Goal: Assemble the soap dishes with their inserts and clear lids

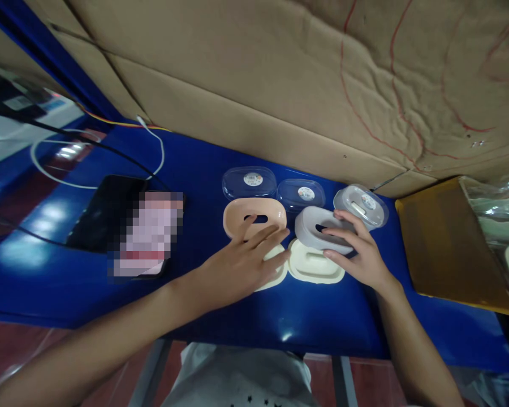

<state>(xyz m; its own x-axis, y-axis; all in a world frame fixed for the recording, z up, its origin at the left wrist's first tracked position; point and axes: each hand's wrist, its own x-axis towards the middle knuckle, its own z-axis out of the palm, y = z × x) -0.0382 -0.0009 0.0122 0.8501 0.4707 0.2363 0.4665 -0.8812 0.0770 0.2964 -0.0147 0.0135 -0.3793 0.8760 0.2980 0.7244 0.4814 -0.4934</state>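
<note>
My right hand is around the right side of a grey oval plastic dish with a slot in its middle, thumb low and fingers on the top and far rim. The dish is tilted above a cream oval base. My left hand is spread over a peach oval dish, which also has a slot, and over a second cream base. Its fingers touch or hover just above them; I cannot tell which. Parts of the peach dish and second base are hidden under this hand.
Two clear lids with round stickers lie behind the dishes. A clear-covered piece sits at the back right, beside a cardboard box. Left are a phone, a black tablet-like object and a white cable. Cardboard walls the back.
</note>
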